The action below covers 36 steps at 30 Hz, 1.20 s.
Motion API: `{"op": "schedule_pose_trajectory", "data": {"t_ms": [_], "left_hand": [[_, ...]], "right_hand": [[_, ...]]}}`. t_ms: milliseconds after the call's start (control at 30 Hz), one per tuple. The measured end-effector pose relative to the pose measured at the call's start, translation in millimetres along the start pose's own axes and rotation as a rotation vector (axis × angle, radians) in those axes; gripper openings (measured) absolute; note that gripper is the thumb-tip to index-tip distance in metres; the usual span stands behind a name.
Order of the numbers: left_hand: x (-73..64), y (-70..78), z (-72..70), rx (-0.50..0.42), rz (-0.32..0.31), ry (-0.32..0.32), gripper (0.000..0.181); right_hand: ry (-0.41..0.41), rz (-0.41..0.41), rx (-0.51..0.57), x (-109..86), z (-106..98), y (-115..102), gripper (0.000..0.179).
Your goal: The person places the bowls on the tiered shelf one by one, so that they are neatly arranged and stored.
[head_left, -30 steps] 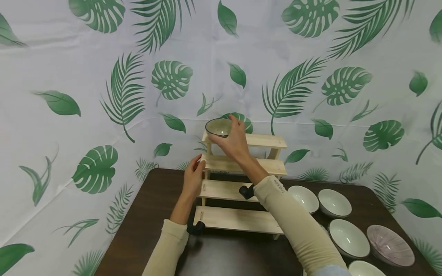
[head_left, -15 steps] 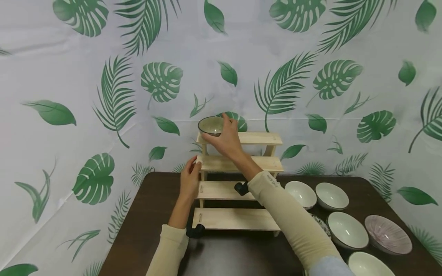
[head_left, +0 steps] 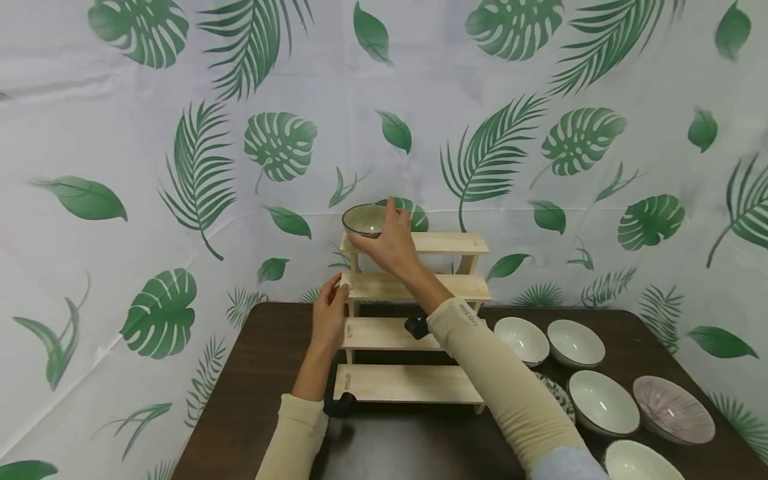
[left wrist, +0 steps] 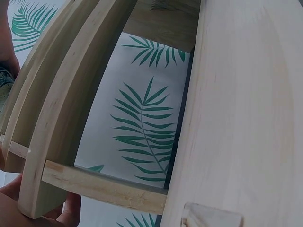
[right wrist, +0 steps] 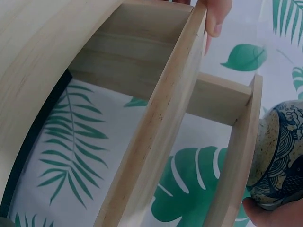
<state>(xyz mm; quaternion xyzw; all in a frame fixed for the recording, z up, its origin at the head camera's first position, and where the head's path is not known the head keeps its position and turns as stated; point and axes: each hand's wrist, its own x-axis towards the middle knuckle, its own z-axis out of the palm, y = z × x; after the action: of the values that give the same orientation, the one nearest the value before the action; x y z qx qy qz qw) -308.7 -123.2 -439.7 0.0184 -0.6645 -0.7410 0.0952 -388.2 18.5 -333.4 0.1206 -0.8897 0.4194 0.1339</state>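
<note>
A bowl (head_left: 363, 220) with a dark rim and speckled beige inside is at the left end of the top step of a wooden tiered stand (head_left: 414, 385). The right wrist view shows the blue wave pattern on the bowl's outside (right wrist: 282, 151). My right hand (head_left: 393, 247) holds the bowl by its right side, thumb at the front and fingers behind. The bowl's base is hidden in the head view. Lower on the left, my left hand (head_left: 330, 317) grips the end of the second step from the top; its fingertips (left wrist: 71, 208) curl around that board.
Several bowls stand on the dark table (head_left: 252, 380) at the right, among them a pale one (head_left: 603, 400), a pinkish one (head_left: 673, 408) and a black-and-white patterned one (head_left: 555, 393) partly behind my right sleeve. A leaf-printed cloth (head_left: 408, 87) hangs behind the stand.
The head view has shifted slightly, so everything sits a little further left. Both hands keep their places, the right on the bowl and the left on the stand.
</note>
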Motion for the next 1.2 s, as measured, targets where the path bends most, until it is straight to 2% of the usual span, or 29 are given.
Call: {"op": "schedule_pose_trajectory", "data": {"t_ms": [200, 300, 500, 700, 1033, 1200], "left_hand": [[-2.1, 1.8, -1.3, 0.010, 0.009, 0.008, 0.051], [1.5, 0.9, 0.2, 0.002, 0.010, 0.010, 0.050], [17.2, -21.4, -0.9, 0.001, 0.011, 0.034, 0.052], [16.6, -33.8, -1.1, 0.005, 0.034, 0.051, 0.052], [15.4, -30.4, -0.2, -0.020, 0.002, 0.034, 0.051], [11.0, -32.7, 1.8, -0.020, 0.032, 0.048, 0.052]], "right_hand": [[-0.007, 0.000, -0.009, 1.5, 2.3, -2.2, 0.118], [-0.004, -0.006, -0.005, 2.3, -0.2, -3.5, 0.118], [-0.008, -0.014, -0.006, 2.9, -0.7, -4.2, 0.118], [-0.014, -0.016, -0.011, -0.2, 1.6, -0.2, 0.116], [-0.010, -0.045, 0.001, -3.1, -0.5, 3.4, 0.121], [-0.010, -0.073, 0.006, -4.6, -2.4, 5.2, 0.123]]}}
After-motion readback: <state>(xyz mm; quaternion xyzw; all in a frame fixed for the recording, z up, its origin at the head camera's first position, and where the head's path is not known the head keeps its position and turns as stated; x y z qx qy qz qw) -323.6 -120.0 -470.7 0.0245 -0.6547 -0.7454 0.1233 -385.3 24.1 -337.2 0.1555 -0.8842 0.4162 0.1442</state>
